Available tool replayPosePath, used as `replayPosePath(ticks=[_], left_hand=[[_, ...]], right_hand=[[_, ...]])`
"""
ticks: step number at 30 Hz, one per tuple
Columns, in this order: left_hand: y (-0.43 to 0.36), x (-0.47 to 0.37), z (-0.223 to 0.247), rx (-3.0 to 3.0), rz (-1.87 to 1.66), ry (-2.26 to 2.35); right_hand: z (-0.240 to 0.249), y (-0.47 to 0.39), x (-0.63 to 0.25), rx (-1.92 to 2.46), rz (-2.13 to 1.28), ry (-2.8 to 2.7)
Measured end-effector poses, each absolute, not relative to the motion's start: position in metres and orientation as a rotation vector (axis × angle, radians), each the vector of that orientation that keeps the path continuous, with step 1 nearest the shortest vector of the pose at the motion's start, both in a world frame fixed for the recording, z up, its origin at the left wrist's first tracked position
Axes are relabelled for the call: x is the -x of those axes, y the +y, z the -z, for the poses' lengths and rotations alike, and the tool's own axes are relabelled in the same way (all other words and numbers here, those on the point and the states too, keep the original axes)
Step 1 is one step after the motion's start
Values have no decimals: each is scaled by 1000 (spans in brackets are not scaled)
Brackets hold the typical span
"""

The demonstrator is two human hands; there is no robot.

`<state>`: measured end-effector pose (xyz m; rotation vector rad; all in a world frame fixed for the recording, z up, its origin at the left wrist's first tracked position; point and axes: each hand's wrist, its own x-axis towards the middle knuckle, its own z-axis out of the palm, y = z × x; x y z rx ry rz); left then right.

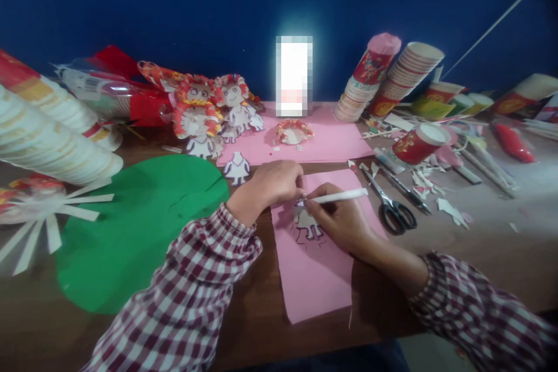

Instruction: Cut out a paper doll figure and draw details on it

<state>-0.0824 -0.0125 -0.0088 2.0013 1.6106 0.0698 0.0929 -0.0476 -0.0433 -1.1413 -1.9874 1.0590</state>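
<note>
A white marker (342,196) is gripped in my right hand (351,225), its tip down near the top of a small white paper doll cutout (308,221). That dress-shaped figure, edged in dark purple, lies on a pink sheet of paper (320,288) with short dark marks around its lower part. My left hand (278,182) is closed, its fingertips pressed at the figure's upper edge, close to the right fingertips. Exactly what the left fingertips pinch is partly hidden. Just beyond my left wrist lies another dress-shaped cutout (238,168).
On the left lies a green rounded sheet (143,232) beside stacked paper cups (56,139). Scissors (394,215), a pen (410,189) and a red cup (421,143) are at right among paper scraps. Decorated paper dolls (198,122) stand behind, near a bright blurred-out screen (294,75).
</note>
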Motion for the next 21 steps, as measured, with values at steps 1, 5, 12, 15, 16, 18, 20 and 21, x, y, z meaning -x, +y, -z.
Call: replayPosePath(ticks=[1, 5, 12, 15, 16, 18, 20, 21], left_hand=[[-12, 82, 9, -2006, -70, 1609], [-12, 82, 10, -2006, -54, 1625], [-12, 82, 10, -2008, -56, 1628], [-12, 82, 10, -2006, -63, 1627], [-12, 82, 9, -2005, -67, 1630], [-13, 81, 9, -2005, -66, 1632], [-12, 81, 8, -2002, -55, 1630], [-12, 81, 8, -2000, -50, 1630]], right_hand=[[43, -48, -93, 1143, -1053, -1992], [41, -48, -92, 1148, -1054, -1991], [42, -49, -92, 1147, -1085, -1987], [42, -49, -92, 1135, -1089, -1989], [41, -49, -92, 1129, -1088, -1989], [41, -49, -92, 1129, -1084, -1992], [41, -49, -92, 1133, -1089, -1996], [41, -49, -92, 1134, -1093, -1998]])
